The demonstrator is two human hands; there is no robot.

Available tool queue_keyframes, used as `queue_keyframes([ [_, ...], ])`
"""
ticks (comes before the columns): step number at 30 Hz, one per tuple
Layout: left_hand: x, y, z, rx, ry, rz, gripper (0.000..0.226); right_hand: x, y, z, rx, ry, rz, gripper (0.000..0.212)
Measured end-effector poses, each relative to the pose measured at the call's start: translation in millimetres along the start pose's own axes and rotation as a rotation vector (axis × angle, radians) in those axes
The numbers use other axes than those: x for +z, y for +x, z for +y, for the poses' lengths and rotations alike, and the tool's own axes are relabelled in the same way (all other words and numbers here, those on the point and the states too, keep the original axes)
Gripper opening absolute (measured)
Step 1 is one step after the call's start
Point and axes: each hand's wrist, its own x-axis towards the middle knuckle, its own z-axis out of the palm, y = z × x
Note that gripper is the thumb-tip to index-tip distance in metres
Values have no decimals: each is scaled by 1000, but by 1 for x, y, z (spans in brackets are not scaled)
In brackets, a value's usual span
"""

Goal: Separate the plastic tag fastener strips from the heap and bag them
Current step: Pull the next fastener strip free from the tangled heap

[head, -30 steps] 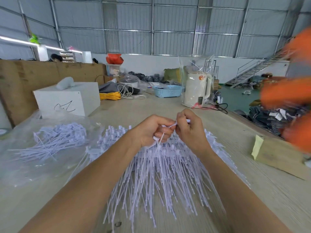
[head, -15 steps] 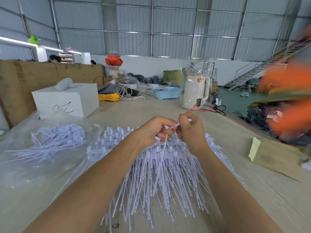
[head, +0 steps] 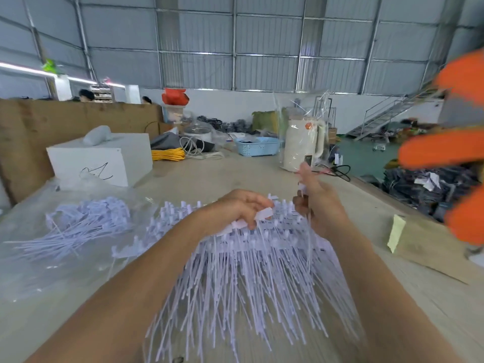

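A heap of white plastic tag fastener strips (head: 251, 273) fans out on the table in front of me. My left hand (head: 235, 208) rests on the heap's far edge and its curled fingers pinch a white strip header (head: 263, 214). My right hand (head: 318, 203) is raised just right of it, blurred, and pinches one thin strip (head: 309, 239) that hangs down over the heap. A clear plastic bag (head: 39, 260) lies at the left with a bundle of separated strips (head: 83, 224) in it.
A white box (head: 104, 158) stands behind the bag, against a brown cardboard wall (head: 23, 137). A white kettle (head: 301, 145), a blue basket (head: 258, 146) and yellow cord (head: 167, 154) sit at the far end. A cardboard piece (head: 429, 247) lies right. Blurred orange shapes (head: 445, 150) move at the right.
My hands have come apart. The right hand rose up and to the right, pulling one strip free of the heap; the left hand dropped lower onto the heap's headers.
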Motion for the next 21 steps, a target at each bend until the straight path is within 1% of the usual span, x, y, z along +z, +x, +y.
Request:
queue_keyframes([
  [2, -4, -1, -5, -13, 82, 17, 50, -6, -3, -7, 35, 102, -42, 38],
  [4, -7, -3, -8, -34, 72, 32, 43, -7, -6, -7, 13, 148, -136, 20],
  [6, -9, -3, -9, -32, 70, 45, 33, -6, -10, -5, -3, 134, -216, 15],
  [7, -10, -3, -9, -23, 85, 52, 29, -5, -12, -4, 2, 136, -220, 15],
  [9, -10, -5, -8, 9, 163, 93, 23, -4, -14, -3, 18, 143, -175, 18],
  [12, -11, -7, -5, 72, 275, 155, 16, 2, -17, 5, 33, 16, -143, 27],
  [14, -10, -8, -6, 83, 334, 178, 14, 9, -17, 11, 40, -48, -154, 23],
  [16, -10, -8, -8, 128, 426, 235, 16, 15, -18, 12, 34, -17, -198, 13],
  [18, -8, -8, -8, 177, 506, 288, 18, 18, -20, 11, 18, 2, -263, 21],
  [20, -7, -7, -7, 204, 615, 303, 20, 18, -21, 11, -12, -50, -326, 39],
  [21, -6, -6, -6, 215, 681, 307, 21, 18, -23, 12, -28, -86, -344, 42],
])
